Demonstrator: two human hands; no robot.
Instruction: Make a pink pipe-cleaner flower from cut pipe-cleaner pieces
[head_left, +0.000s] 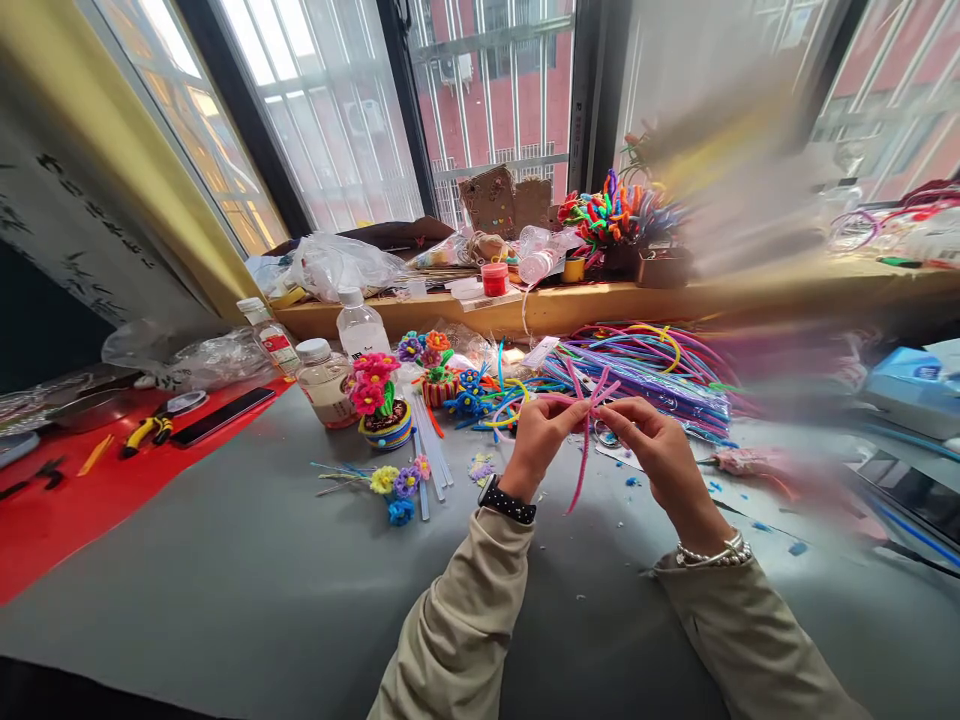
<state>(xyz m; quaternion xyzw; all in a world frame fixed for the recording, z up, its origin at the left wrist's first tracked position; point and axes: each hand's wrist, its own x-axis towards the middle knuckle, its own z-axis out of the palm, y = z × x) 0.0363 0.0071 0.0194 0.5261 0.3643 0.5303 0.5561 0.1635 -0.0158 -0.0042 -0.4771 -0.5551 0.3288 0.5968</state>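
My left hand (541, 432) and my right hand (651, 436) meet above the grey table (247, 590), both pinching pink pipe cleaners (583, 440). The pink stems cross between my fingertips, with short ends fanning upward and one long end hanging down toward the table. A black watch sits on my left wrist and a bead bracelet on my right. Just beyond my hands lies a big pile of coloured pipe cleaners (645, 370).
Finished pipe-cleaner flowers in small pots (382, 400) and loose small flowers (397, 485) lie left of my hands. Bottles (324, 380) stand behind them. Yellow-handled pliers (146, 432) and a phone (221, 416) rest on a red mat (67, 500). The cluttered wooden windowsill (600, 300) holds more craft pieces.
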